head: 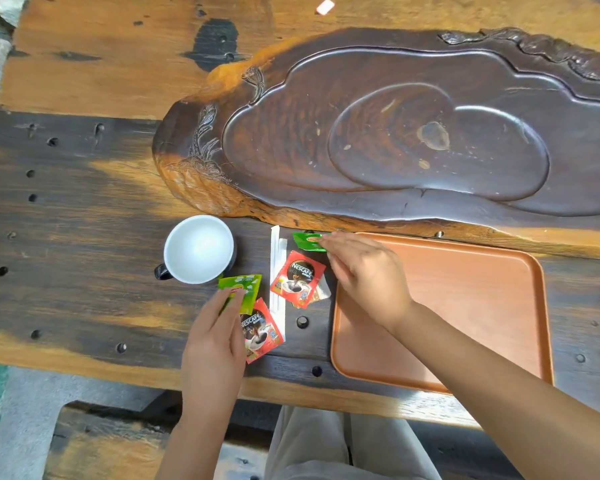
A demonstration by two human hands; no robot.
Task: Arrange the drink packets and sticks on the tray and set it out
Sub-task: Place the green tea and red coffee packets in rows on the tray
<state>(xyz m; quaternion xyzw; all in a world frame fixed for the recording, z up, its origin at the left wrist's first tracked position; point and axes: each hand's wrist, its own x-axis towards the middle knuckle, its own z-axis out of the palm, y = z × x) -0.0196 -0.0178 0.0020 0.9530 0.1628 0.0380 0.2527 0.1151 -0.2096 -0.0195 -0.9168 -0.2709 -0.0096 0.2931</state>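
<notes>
An orange-brown tray [465, 306] lies bare at the table's front right. Left of it lie two red Nescafé packets [297, 278] [262, 332], white paper-wrapped sticks [278, 271] and a small brownish sachet [321, 292] partly under the upper red packet. My left hand [215, 344] pinches a light green packet [239, 289] between thumb and fingers, just above the lower red packet. My right hand [364, 275] reaches left over the tray's corner, fingertips on a darker green packet [307, 241] near the carved board's edge.
A white mug [199, 249] with a dark handle stands left of the packets. A large carved dark wooden tea board [395, 133] fills the back right. The plank table [84, 237] has several round holes; its front edge is near my lap.
</notes>
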